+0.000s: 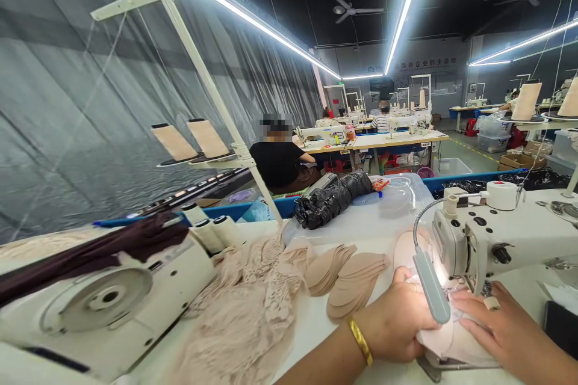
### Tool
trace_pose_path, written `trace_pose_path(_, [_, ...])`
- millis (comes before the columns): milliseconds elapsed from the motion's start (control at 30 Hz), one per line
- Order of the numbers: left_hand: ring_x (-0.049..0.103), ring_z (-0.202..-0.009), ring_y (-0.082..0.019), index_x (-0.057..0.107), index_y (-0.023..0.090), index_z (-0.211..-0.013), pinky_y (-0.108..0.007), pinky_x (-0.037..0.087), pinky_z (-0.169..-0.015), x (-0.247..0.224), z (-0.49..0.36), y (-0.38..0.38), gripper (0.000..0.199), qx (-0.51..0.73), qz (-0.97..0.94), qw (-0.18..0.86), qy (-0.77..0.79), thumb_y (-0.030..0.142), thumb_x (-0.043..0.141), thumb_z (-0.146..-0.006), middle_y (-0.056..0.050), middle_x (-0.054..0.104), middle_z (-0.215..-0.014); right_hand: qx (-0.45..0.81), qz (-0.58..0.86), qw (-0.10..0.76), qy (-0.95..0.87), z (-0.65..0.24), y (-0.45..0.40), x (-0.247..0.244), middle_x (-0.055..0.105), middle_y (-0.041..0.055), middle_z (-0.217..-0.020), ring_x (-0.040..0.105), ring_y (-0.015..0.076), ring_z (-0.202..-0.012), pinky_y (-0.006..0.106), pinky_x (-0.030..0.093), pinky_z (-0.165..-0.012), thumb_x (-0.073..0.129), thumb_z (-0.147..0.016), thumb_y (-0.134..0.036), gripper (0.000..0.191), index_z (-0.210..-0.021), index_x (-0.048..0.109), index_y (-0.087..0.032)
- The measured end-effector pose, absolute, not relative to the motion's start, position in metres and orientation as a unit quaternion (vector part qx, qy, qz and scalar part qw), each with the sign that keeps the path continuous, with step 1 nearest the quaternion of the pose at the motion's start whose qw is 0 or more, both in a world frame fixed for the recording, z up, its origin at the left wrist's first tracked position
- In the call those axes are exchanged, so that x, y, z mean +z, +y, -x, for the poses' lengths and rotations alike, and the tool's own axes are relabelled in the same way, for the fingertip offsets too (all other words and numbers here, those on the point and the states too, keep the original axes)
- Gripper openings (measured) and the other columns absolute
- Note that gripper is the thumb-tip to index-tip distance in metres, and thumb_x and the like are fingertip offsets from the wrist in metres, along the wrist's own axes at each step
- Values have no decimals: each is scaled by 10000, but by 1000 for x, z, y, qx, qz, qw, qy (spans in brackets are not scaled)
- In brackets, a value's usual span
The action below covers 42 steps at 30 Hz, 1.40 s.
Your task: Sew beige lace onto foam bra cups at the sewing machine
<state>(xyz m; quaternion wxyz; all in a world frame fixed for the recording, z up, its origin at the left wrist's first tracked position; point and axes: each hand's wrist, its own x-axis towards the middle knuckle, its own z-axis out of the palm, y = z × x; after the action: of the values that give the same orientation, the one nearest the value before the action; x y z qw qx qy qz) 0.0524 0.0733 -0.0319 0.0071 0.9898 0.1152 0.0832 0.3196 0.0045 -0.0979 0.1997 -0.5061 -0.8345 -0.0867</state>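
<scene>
A white sewing machine (510,240) stands at the right, its lit needle area partly hidden by a grey lamp head (431,286) on a bendable neck. My left hand (397,319), with a gold bracelet on the wrist, is closed on a pale pink fabric piece (438,340) left of the needle. On the other side, my right hand (497,322) rests on the same fabric with fingers stretched out flat. Left of my hands lie two fanned stacks of beige oval pads (356,286) and a heap of beige lace fabric (253,307).
A second machine (108,301) with dark cloth (103,252) on it stands at the left. Behind the pads are a translucent plastic lid (397,204) and a black plastic bundle (334,198). Thread cones (208,137) sit on a stand. A person in black (277,162) sits ahead.
</scene>
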Motion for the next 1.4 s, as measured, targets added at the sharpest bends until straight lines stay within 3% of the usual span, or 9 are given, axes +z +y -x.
trace_pose_path(167, [689, -964, -212, 580, 213, -889, -478, 343, -913, -28, -52, 75, 127, 103, -986, 35, 131, 192, 705, -893, 47, 777, -1085, -112, 483, 201, -845, -323, 9, -102, 828, 33, -1253, 733, 349, -1083, 510, 643, -892, 595, -1050, -263, 339, -1337, 761, -332])
trace_pose_path(367, [695, -967, -237, 594, 225, -946, -498, 347, -918, -33, -53, 76, 138, 101, -984, 26, 144, 180, 702, -872, 41, 771, -1027, -140, 479, 207, -841, -323, 12, -103, 820, 70, -1262, 752, 346, -1118, 512, 666, -892, 590, -1066, -284, 310, -1323, 763, -298])
trace_pose_path(600, [708, -989, -241, 624, 225, -977, -492, 356, -915, -32, -52, 78, 205, 93, -984, 45, 144, 163, 736, -816, 34, 785, -1080, -142, 453, 229, -850, -323, 11, -98, 840, 45, -1239, 783, 316, -1071, 456, 690, -846, 606, -1067, -321, 284, -1291, 780, -296])
trace_pose_path(767, [725, -1018, -243, 634, 246, -1047, -491, 363, -957, -30, -53, 78, 186, 86, -985, 38, 143, 201, 703, -880, 35, 792, -1074, -115, 474, 233, -841, -329, 5, -95, 835, 73, -1157, 788, 284, -1074, 435, 679, -916, 454, -1124, -296, 368, -1264, 795, -300])
trace_pose_path(867, [723, -1011, -245, 622, 241, -1000, -475, 373, -950, -30, -54, 79, 116, 77, -986, 28, 146, 214, 689, -910, 23, 788, -1037, -129, 446, 246, -851, -337, 7, -101, 843, 63, -1085, 816, 281, -1002, 419, 697, -873, 494, -1116, -305, 319, -1217, 796, -284])
trace_pose_path(1033, [706, -978, -238, 586, 228, -923, -463, 363, -886, -34, -54, 80, 113, 81, -985, 22, 148, 257, 695, -941, 17, 776, -1007, -99, 471, 275, -832, -343, 13, -109, 842, 68, -1165, 824, 279, -1062, 388, 707, -892, 518, -1116, -326, 281, -1234, 760, -245])
trace_pose_path(1167, [708, -1007, -233, 593, 231, -949, -481, 357, -954, -35, -54, 79, 95, 83, -984, 43, 151, 243, 684, -927, 27, 777, -1047, -64, 477, 274, -833, -341, 12, -103, 840, 60, -1197, 820, 249, -1080, 347, 699, -915, 476, -1129, -294, 299, -1289, 722, -239])
trace_pose_path(1400, [709, -1028, -258, 556, 230, -929, -488, 360, -976, -31, -56, 74, 118, 73, -984, 39, 160, 246, 671, -914, 3, 770, -1005, -68, 473, 276, -834, -341, 11, -104, 832, 77, -1217, 801, 280, -1148, 386, 685, -976, 524, -1114, -333, 276, -1247, 752, -253])
